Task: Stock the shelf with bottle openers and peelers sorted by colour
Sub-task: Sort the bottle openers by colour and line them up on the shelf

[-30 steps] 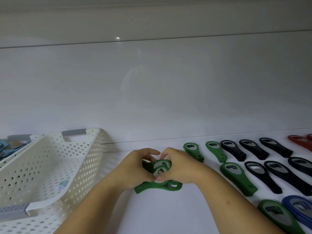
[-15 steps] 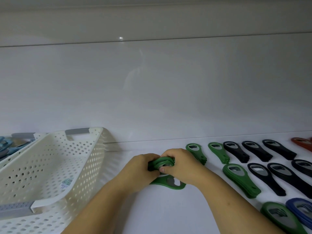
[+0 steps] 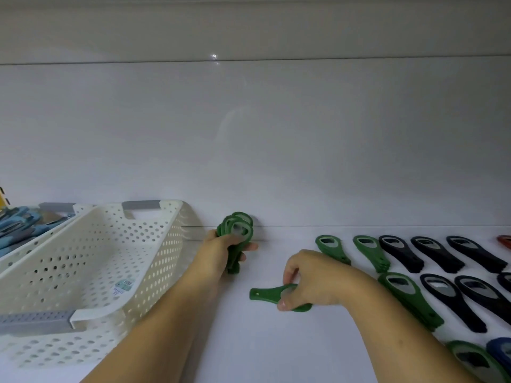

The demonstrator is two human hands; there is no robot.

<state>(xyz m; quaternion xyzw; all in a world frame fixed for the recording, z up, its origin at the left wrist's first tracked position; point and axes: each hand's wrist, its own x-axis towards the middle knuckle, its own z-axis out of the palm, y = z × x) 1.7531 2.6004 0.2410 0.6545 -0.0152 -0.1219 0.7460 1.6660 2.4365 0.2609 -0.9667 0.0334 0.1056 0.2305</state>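
Green bottle opener lay flat on the shelf at lower centre, handle pointing frame-left, head pinched by the right hand, just left of the green opener rows; the left hand gripped a green opener bunch upright.

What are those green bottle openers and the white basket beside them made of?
Green bottle openers: probably plastic, matte and evenly coloured without shine; the grey insert in each head looks like dull metal, though that's uncertain. White basket: moulded plastic by its look, faintly glossy, with regular round holes and grey handle pieces.
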